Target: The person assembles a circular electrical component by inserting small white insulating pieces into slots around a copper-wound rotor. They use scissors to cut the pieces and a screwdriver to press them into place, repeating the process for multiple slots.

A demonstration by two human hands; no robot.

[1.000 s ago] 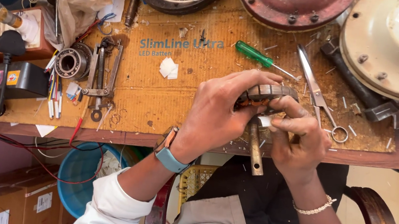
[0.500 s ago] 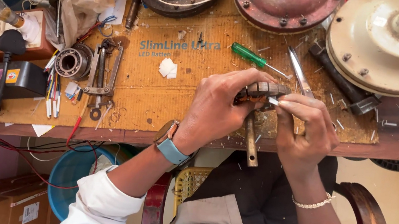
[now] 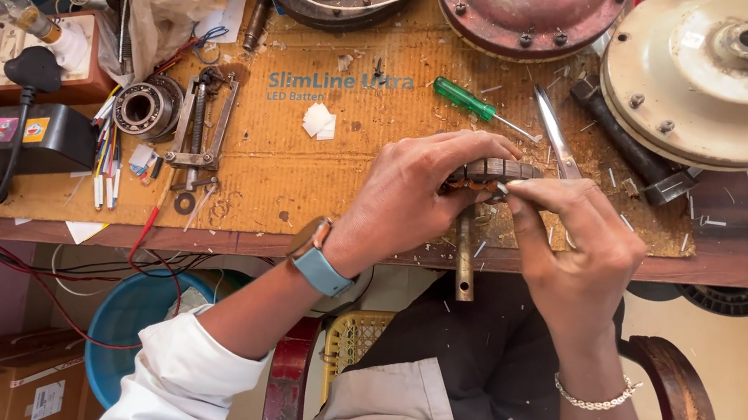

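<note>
Gripped between both hands, left hand (image 3: pixel 410 201) and right hand (image 3: pixel 576 245), a slotted motor core (image 3: pixel 493 171) on its shaft sits over the workbench's (image 3: pixel 297 199) near edge. Under the bench, left, a blue bucket (image 3: pixel 126 316) holds pale scraps; a yellow basket (image 3: pixel 353 335) shows nearby.

Open cardboard-covered surface (image 3: pixel 299 179) left of the left hand (image 3: pixel 415 201) gives passing room, but green screwdriver (image 3: pixel 469 102), scissors (image 3: pixel 553 133) and cream motor housing (image 3: pixel 729 80) crowd behind and right, bearing puller (image 3: pixel 199 125) bounds the far left.
</note>
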